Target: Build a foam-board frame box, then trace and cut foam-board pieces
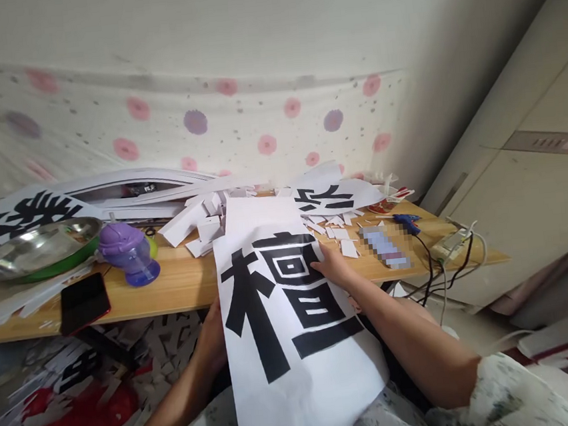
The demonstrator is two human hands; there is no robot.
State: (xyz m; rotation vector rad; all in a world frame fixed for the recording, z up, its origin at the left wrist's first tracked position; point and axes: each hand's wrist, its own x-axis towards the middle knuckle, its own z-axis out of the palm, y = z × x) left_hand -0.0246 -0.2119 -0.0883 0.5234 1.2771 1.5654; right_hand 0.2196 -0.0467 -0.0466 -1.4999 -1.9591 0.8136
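A large white paper sheet (262,406) with a bold black Chinese character slopes from the table edge down over my lap. Along its right edge my right hand (333,267) grips it, thumb on top of the print and the other fingers underneath. At the left edge my left hand (216,326) holds the sheet from the side, its fingers mostly hidden behind the paper. The sheet's far end overlaps white pieces on the wooden table (171,297). Behind it lies another printed sheet (357,192) with a black character.
On the left are a metal pan (36,250), a purple cup (127,251) and a black phone (84,300). White offcuts (339,231) lie near a blurred-out flat object (385,247), a blue glue gun (408,222) and a power strip (450,245). Scraps and red plastic (83,420) cover the floor.
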